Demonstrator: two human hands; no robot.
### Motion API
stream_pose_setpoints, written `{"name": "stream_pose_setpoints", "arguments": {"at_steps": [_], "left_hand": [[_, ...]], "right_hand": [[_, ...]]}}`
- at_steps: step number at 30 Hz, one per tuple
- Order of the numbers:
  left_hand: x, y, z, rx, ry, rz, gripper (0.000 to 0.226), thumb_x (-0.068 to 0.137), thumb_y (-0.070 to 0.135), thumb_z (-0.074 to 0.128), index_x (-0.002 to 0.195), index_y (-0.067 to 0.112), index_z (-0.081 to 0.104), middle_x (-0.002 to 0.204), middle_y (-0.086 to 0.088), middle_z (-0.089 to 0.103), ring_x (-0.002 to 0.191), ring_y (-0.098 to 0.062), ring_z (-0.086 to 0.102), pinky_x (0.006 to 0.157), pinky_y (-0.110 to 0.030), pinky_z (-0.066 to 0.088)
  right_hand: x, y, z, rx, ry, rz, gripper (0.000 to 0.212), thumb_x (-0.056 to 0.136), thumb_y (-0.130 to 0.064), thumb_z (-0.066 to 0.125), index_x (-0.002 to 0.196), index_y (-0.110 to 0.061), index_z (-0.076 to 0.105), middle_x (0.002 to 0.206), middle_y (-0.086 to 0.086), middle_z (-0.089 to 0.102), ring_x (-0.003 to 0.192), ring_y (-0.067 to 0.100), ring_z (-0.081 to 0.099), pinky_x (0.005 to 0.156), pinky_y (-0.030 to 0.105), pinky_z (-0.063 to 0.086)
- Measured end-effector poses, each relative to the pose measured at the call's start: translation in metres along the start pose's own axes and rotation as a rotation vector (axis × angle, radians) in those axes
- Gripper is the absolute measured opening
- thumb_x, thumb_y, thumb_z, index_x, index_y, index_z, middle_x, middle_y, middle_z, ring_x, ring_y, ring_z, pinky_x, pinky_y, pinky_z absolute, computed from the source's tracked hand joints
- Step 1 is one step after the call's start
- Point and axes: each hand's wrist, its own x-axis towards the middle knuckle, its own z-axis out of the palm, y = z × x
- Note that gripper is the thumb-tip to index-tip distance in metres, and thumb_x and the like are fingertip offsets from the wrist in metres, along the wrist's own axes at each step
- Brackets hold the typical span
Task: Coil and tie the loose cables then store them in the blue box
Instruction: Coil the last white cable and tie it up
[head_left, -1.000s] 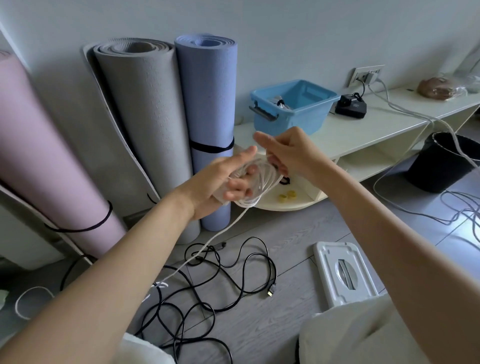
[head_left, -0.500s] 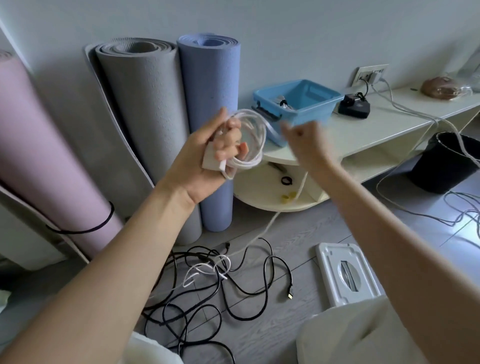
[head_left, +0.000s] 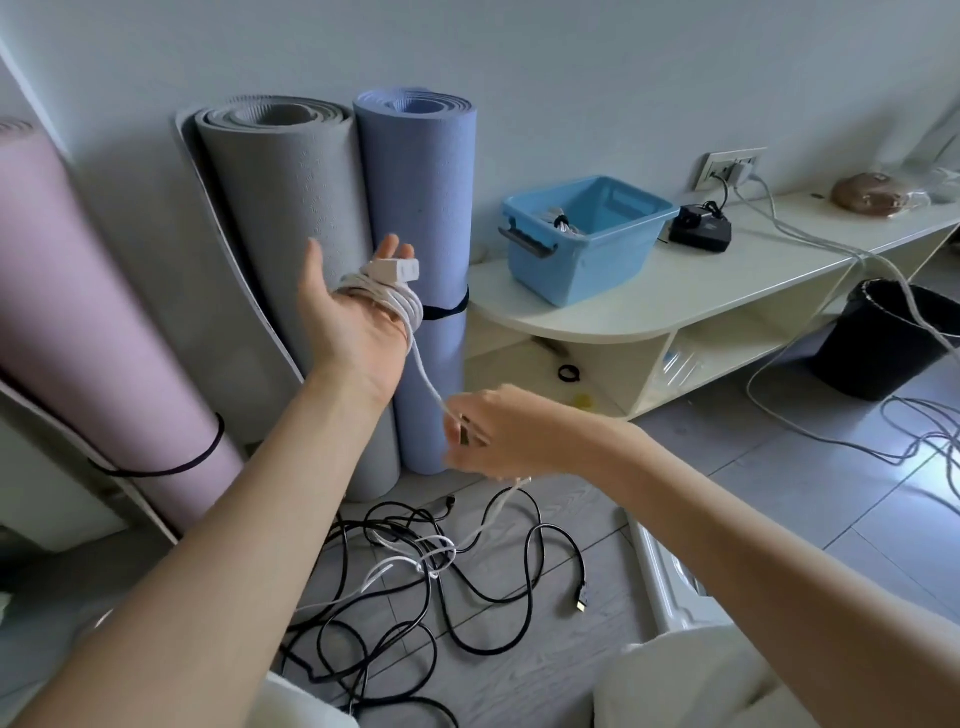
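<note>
My left hand (head_left: 343, 317) is raised palm up, and a white cable coil (head_left: 400, 304) is wound round its straight fingers. A white plug block (head_left: 397, 270) lies across the fingertips. From the coil a single white strand runs down to my right hand (head_left: 504, 436), which pinches it lower and to the right. The strand continues to the floor into a tangle of black cables (head_left: 467, 587). On the low white shelf (head_left: 649, 312) stands the blue box (head_left: 587, 270), with a tied cable bundle (head_left: 558, 221) inside.
Rolled mats in pink (head_left: 78, 291), grey (head_left: 291, 234) and blue (head_left: 415, 208) lean against the wall on the left. A black charger (head_left: 701, 231) sits beside the box. A black bin (head_left: 883, 338) and more cables lie at the right. A white plastic piece (head_left: 670, 582) lies on the floor.
My left hand has opened out palm up with the coil round its fingers. My right hand has dropped from beside the coil down along the white strand.
</note>
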Motion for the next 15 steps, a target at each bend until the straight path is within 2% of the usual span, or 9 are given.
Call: {"name": "stream_pose_setpoints", "arguments": {"at_steps": [3, 5, 6, 8, 10, 11, 12, 13, 15], "left_hand": [[0.005, 0.012, -0.007, -0.179, 0.058, 0.001, 0.063, 0.087, 0.056, 0.040, 0.098, -0.004, 0.057, 0.070, -0.009, 0.054, 0.046, -0.011, 0.048, 0.043, -0.015, 0.037], [0.011, 0.024, -0.014, -0.222, 0.081, 0.040, 0.065, 0.087, 0.056, 0.039, 0.085, -0.006, 0.060, 0.065, -0.009, 0.053, 0.045, -0.010, 0.043, 0.046, -0.012, 0.031], [0.012, 0.028, -0.013, -0.193, 0.066, 0.049, 0.068, 0.088, 0.056, 0.038, 0.079, -0.006, 0.063, 0.066, -0.008, 0.054, 0.048, -0.010, 0.044, 0.051, -0.013, 0.031], [0.009, 0.026, -0.007, -0.006, 0.006, 0.023, 0.072, 0.090, 0.058, 0.034, 0.079, -0.005, 0.067, 0.070, -0.009, 0.062, 0.057, -0.011, 0.050, 0.059, -0.015, 0.035], [0.000, 0.014, 0.001, 0.226, -0.071, -0.083, 0.076, 0.089, 0.063, 0.032, 0.113, -0.004, 0.057, 0.097, -0.014, 0.069, 0.071, -0.014, 0.061, 0.065, -0.018, 0.042], [-0.004, 0.005, 0.004, 0.328, -0.111, -0.163, 0.080, 0.088, 0.066, 0.030, 0.128, -0.001, 0.048, 0.113, -0.015, 0.065, 0.077, -0.016, 0.064, 0.066, -0.020, 0.046], [-0.009, -0.004, 0.005, 0.434, -0.162, -0.258, 0.082, 0.087, 0.068, 0.027, 0.136, 0.003, 0.040, 0.117, -0.015, 0.063, 0.082, -0.018, 0.065, 0.065, -0.021, 0.049], [-0.014, -0.012, 0.005, 0.556, -0.233, -0.359, 0.082, 0.086, 0.071, 0.022, 0.134, 0.007, 0.042, 0.111, -0.016, 0.062, 0.084, -0.021, 0.063, 0.063, -0.020, 0.050], [-0.022, -0.023, 0.004, 0.812, -0.378, -0.489, 0.082, 0.084, 0.073, 0.010, 0.115, 0.010, 0.052, 0.104, -0.017, 0.055, 0.090, -0.024, 0.054, 0.058, -0.016, 0.050]], "right_hand": [[-0.006, -0.001, 0.007, -0.050, -0.196, -0.030, 0.016, 0.092, -0.022, 0.052, 0.105, -0.013, 0.054, 0.074, 0.003, 0.069, 0.066, 0.015, 0.066, 0.064, 0.022, 0.051], [-0.007, 0.000, 0.005, -0.067, -0.253, -0.020, 0.016, 0.093, -0.017, 0.047, 0.106, -0.012, 0.055, 0.072, 0.003, 0.069, 0.067, 0.014, 0.066, 0.069, 0.023, 0.052], [-0.007, 0.002, 0.001, -0.063, -0.226, -0.013, 0.016, 0.094, -0.015, 0.044, 0.104, -0.011, 0.056, 0.067, 0.001, 0.066, 0.062, 0.011, 0.063, 0.070, 0.024, 0.051], [-0.006, 0.007, -0.008, -0.105, -0.064, -0.020, 0.019, 0.095, -0.014, 0.040, 0.097, -0.011, 0.058, 0.059, -0.009, 0.055, 0.052, 0.004, 0.052, 0.062, 0.024, 0.045], [-0.004, 0.012, -0.015, -0.149, 0.096, -0.055, 0.020, 0.096, -0.020, 0.040, 0.094, -0.020, 0.060, 0.064, -0.009, 0.051, 0.060, 0.012, 0.048, 0.063, 0.028, 0.039], [-0.004, 0.013, -0.017, -0.137, 0.145, -0.088, 0.020, 0.096, -0.024, 0.040, 0.093, -0.023, 0.060, 0.070, -0.006, 0.054, 0.067, 0.017, 0.050, 0.068, 0.030, 0.042], [-0.005, 0.012, -0.019, -0.113, 0.172, -0.123, 0.020, 0.096, -0.028, 0.041, 0.091, -0.026, 0.060, 0.075, -0.002, 0.058, 0.071, 0.021, 0.052, 0.073, 0.033, 0.045], [-0.007, 0.010, -0.021, -0.086, 0.177, -0.145, 0.021, 0.096, -0.030, 0.041, 0.090, -0.027, 0.060, 0.075, 0.000, 0.060, 0.072, 0.023, 0.055, 0.075, 0.036, 0.048], [-0.014, 0.006, -0.029, -0.019, 0.134, -0.149, 0.022, 0.097, -0.029, 0.042, 0.084, -0.024, 0.060, 0.056, -0.006, 0.055, 0.055, 0.019, 0.056, 0.064, 0.031, 0.051]]}}
